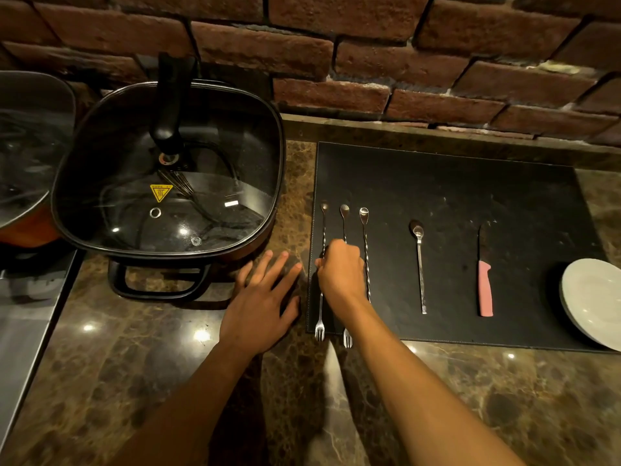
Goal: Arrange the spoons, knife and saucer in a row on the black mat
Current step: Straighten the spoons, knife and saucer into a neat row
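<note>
I'm looking at a kitchen counter, home or bar style. Brown marble worktop [470, 398] against a red brick wall [369, 45], with a glass-lidded electric skillet [168, 173] beside a black mat [453, 196] laid with cutlery.

Black mat [470, 196], pink-handled knife [485, 290], white saucer [594, 304], brown marbled counter [134, 348].

Red brick wall [336, 55] behind a glossy brown marble counter [470, 398], dim lighting
</note>
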`<state>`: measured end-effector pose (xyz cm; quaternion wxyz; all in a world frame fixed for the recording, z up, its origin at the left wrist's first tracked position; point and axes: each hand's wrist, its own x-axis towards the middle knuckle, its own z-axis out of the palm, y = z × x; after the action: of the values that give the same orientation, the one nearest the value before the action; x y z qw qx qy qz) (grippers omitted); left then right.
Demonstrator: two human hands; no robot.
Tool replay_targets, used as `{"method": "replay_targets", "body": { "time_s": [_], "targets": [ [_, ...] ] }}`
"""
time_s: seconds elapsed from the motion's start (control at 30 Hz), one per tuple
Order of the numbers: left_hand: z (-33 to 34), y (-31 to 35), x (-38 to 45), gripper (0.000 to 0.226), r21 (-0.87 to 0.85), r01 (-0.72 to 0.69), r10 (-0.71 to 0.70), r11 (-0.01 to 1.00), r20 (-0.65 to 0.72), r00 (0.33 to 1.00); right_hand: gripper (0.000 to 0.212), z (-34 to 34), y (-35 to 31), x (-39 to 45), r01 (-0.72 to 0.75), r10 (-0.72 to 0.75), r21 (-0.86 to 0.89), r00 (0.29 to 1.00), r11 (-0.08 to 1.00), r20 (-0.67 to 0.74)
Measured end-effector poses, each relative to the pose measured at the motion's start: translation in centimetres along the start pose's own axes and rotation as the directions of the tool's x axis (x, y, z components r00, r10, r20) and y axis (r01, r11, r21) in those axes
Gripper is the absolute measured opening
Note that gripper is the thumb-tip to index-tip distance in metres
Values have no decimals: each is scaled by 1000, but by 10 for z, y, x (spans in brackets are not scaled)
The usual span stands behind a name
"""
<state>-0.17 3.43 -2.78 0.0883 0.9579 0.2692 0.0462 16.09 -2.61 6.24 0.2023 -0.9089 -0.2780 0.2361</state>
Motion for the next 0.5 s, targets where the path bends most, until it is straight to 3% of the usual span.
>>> {"method": "replay_targets", "body": {
  "time_s": [0.17, 0.3, 0.5],
  "targets": [
    [-2, 1, -1, 59, 3, -1, 1, 1000, -17, 1000, 23, -2, -5, 7, -44, 44, -6, 998, 999, 40],
    [-2, 1, -2, 58, -4, 3, -3, 1000, -19, 1000, 14, -3, -1, 6, -87, 85, 44, 995, 995, 50],
    [-1, 1, -1, 58, -14, 5, -6, 1000, -17, 1000, 15, -4, 0, 3, -70, 63, 118, 996, 991, 63]
  ]
}}
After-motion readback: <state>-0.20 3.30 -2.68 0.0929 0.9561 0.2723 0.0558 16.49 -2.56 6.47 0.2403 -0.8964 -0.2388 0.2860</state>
